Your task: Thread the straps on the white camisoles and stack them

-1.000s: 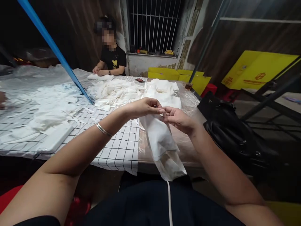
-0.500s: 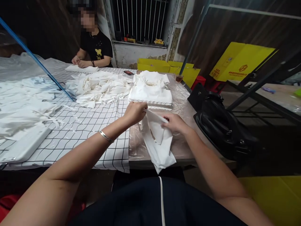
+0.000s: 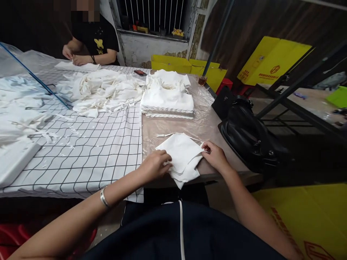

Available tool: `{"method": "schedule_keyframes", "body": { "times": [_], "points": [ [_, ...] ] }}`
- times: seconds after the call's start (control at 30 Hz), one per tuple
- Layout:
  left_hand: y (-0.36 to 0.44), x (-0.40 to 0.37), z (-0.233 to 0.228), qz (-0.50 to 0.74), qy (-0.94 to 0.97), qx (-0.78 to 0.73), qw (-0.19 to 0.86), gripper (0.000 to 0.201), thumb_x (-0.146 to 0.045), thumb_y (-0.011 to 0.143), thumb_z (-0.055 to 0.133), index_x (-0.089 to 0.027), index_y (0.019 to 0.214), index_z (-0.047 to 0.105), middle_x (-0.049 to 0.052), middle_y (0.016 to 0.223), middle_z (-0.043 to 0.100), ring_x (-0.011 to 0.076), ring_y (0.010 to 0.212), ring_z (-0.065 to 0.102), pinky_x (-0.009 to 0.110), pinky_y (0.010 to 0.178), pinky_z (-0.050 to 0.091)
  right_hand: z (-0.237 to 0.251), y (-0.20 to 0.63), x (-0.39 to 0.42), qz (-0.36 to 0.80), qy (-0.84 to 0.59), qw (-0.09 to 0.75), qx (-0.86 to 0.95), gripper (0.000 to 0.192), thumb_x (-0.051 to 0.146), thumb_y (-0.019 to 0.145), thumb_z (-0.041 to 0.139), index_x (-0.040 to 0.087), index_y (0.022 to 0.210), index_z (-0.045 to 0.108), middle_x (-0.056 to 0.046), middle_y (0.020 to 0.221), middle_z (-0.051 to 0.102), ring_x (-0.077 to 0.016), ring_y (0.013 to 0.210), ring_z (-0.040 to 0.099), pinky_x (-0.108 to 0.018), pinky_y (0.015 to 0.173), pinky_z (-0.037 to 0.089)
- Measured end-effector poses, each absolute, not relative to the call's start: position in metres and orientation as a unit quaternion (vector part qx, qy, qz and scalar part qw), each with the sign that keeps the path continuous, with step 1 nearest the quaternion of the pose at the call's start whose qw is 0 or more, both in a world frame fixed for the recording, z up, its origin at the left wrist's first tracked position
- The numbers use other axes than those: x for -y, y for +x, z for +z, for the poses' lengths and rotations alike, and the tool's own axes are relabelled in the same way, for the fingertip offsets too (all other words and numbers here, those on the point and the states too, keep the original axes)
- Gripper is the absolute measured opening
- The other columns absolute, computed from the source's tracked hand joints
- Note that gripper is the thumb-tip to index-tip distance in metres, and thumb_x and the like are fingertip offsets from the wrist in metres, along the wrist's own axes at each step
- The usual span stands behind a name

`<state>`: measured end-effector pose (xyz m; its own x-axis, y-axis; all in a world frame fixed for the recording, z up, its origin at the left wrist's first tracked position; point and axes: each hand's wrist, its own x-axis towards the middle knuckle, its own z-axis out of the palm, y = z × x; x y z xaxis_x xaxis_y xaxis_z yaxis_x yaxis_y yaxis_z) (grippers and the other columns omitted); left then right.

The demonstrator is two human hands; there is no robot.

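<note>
A white flat board (image 3: 16, 159) is seen at the far left on the checked cloth (image 3: 89, 151), and loose white strips (image 3: 24, 115) are spread behind it. A thin blue pole (image 3: 35, 77) is slanted down onto the cloth. Farther back, a heap of white fabric (image 3: 100, 90) is piled up, and another person in a black shirt (image 3: 94, 39) is seated at the far end of the table (image 3: 206, 126). Near the front edge, the left hand (image 3: 154, 166) is laid on the left side of a folded white cloth (image 3: 181, 155), with the fingers bent and pressed down on it. A silver bracelet (image 3: 103, 198) is worn on that wrist. The cloth is kept flat on the table between the two hands, a bit over the edge. Its right corner is pinched by the right hand (image 3: 215, 157). Behind the cloth, a neat stack of white pieces (image 3: 168, 99) is set. A black bag (image 3: 249, 137) is placed just beside the table on the right, and yellow boxes (image 3: 271, 65) are seen behind it.
</note>
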<state>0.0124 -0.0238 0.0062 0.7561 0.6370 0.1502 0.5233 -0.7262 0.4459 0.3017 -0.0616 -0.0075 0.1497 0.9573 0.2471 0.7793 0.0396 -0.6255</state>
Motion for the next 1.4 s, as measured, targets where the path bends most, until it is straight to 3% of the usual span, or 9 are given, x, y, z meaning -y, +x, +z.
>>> {"method": "schedule_keyframes", "body": {
  "times": [0.2,0.33,0.43,0.5,0.7,0.83,0.93,1.2,1.4],
  "points": [
    [0.024,-0.024,0.0,0.145,0.824,-0.527,0.152,0.016,-0.034,0.082,0.064,-0.018,0.08,0.063,0.011,0.09,0.065,0.0296,0.091,0.061,0.038,0.078,0.045,0.002,0.301,0.063,0.125,-0.679,0.358,0.629,0.022,0.016,0.065,0.05,0.021,0.083,0.06,-0.006,0.091,0.062,-0.023,0.085,0.057,-0.036,0.082,0.046],
    [0.042,-0.034,0.011,0.178,0.76,-0.488,0.391,0.026,-0.033,0.077,0.067,-0.02,0.064,0.049,0.002,0.065,0.057,0.0203,0.068,0.057,0.03,0.065,0.042,0.017,0.275,0.052,0.283,-0.66,0.445,0.535,0.024,0.032,0.074,0.063,0.02,0.094,0.057,-0.006,0.088,0.063,-0.0223,0.079,0.06,-0.036,0.075,0.051],
    [0.063,-0.032,0.038,0.27,0.666,-0.344,0.604,0.028,-0.043,0.081,0.062,-0.018,0.073,0.053,0.002,0.071,0.058,0.0149,0.065,0.054,0.027,0.063,0.042,0.039,0.249,0.037,0.482,-0.563,0.449,0.499,0.054,0.047,0.069,0.079,0.019,0.108,0.054,-0.005,0.086,0.066,-0.0227,0.078,0.063,-0.033,0.069,0.052],
    [0.074,-0.032,0.061,0.322,0.646,-0.266,0.639,0.031,-0.047,0.083,0.06,-0.016,0.081,0.058,0.004,0.08,0.061,0.0148,0.072,0.056,0.027,0.068,0.044,0.058,0.238,0.025,0.528,-0.508,0.453,0.507,0.066,0.045,0.058,0.089,0.019,0.11,0.058,-0.005,0.089,0.068,-0.023,0.084,0.065,-0.031,0.072,0.053],
    [0.076,-0.041,0.1,0.412,0.727,-0.238,0.495,0.055,-0.034,0.072,0.077,-0.02,0.12,0.056,0.01,0.116,0.061,0.0222,0.105,0.057,0.03,0.084,0.046,0.127,0.252,0.002,0.482,-0.467,0.525,0.524,0.054,0.05,0.055,0.092,0.016,0.088,0.068,-0.005,0.084,0.068,-0.0242,0.082,0.065,-0.032,0.072,0.055],
    [0.068,-0.059,0.089,0.337,0.764,-0.264,0.482,0.02,-0.024,0.069,0.074,-0.015,0.083,0.063,0.002,0.081,0.062,0.017,0.078,0.057,0.027,0.071,0.044,0.164,0.271,0.002,0.411,-0.446,0.552,0.572,0.046,0.045,0.057,0.093,0.017,0.083,0.069,-0.004,0.087,0.068,-0.0238,0.084,0.064,-0.034,0.075,0.055],
    [0.064,-0.071,0.081,0.353,0.739,-0.318,0.478,0.014,-0.022,0.073,0.068,-0.016,0.068,0.056,-0.002,0.066,0.055,0.0128,0.065,0.05,0.024,0.061,0.039,0.177,0.285,0.003,0.363,-0.455,0.582,0.569,0.042,0.041,0.057,0.093,0.019,0.083,0.068,-0.004,0.087,0.068,-0.024,0.083,0.063,-0.035,0.075,0.055],
    [0.075,-0.072,0.083,0.484,0.641,-0.393,0.447,0.011,-0.022,0.088,0.052,-0.02,0.079,0.047,-0.004,0.066,0.046,0.0113,0.059,0.043,0.022,0.057,0.035,0.152,0.306,-0.006,0.283,-0.524,0.603,0.532,0.046,0.04,0.052,0.088,0.02,0.08,0.056,0.001,0.073,0.061,-0.0158,0.063,0.056,-0.024,0.055,0.046],
    [0.063,-0.071,0.057,0.294,0.746,-0.524,0.288,0.005,-0.017,0.088,0.055,-0.019,0.092,0.054,0.006,0.091,0.062,0.0218,0.086,0.058,0.032,0.075,0.043,0.083,0.325,-0.005,0.266,-0.627,0.499,0.536,0.03,0.038,0.06,0.074,0.018,0.075,0.058,0.001,0.066,0.058,-0.0153,0.059,0.052,-0.024,0.054,0.04]
  ]
}}
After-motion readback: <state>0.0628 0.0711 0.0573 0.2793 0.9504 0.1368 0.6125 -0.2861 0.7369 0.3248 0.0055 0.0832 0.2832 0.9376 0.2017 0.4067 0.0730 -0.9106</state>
